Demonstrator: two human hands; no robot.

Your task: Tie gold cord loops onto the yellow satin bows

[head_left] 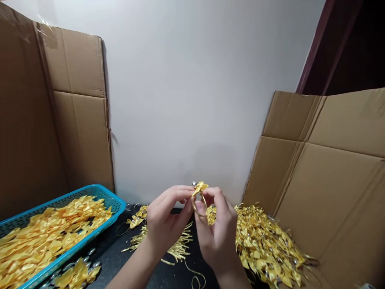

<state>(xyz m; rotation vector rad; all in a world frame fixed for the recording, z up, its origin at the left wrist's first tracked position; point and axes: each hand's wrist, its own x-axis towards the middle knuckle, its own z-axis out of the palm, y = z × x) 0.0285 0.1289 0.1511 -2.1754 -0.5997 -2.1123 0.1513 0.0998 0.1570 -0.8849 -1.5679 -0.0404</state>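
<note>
My left hand (167,212) and my right hand (219,224) meet above the dark table, fingers pinched around one small piece. It is a yellow satin bow (201,187) with a shiny silver bead (194,184) at its left side. From the bow hangs a narrow gold ribbon (205,202), curved into a loop between my hands. Fingers hide part of the ribbon and the bow's underside. Below my hands lies a bunch of short gold ribbon strips (180,249), partly covered by my left forearm.
At left stands a blue plastic basket (119,205) full of yellow bows (60,226). Loose bows and silver beads (93,265) lie before it. A heap of beaded gold bows (264,245) is at right. Cardboard panels (81,116) flank both sides, with a pale wall (186,88) behind.
</note>
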